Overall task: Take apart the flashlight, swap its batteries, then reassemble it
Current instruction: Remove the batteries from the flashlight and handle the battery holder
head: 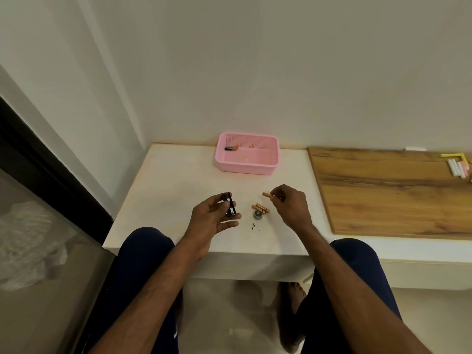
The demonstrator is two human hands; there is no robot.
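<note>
Copper battery (pixel 266 194) ×1 pinched, right grip (pixel 291 203) | batteries (pixel 260 208) ×2 on table (pixel 173 200) | left grip (pixel 212 216) holds holder (pixel 231 206)

Dim, even indoor light, soft shadows, slightly blurry, wide-angle bending at edges

The left hand (pixel 212 218) holds a black flashlight part (pixel 231 204) upright above the white worktop (pixel 166 195). The right hand (pixel 291 205) pinches a copper-coloured battery (pixel 266 195) between its fingers (pixel 277 194), clear of the surface. Two loose batteries (pixel 260 208) lie side by side on the worktop between the hands, touching a round grey cap (pixel 258 215). Small dark fragments (pixel 254 226) lie just in front of the cap. A pink basket (pixel 246 170) stands near the wall; spent cells (pixel 231 148) lie in its left rear corner. A wooden board (pixel 383 190) lies to the right, carrying chalk sticks (pixel 457 167).
</note>
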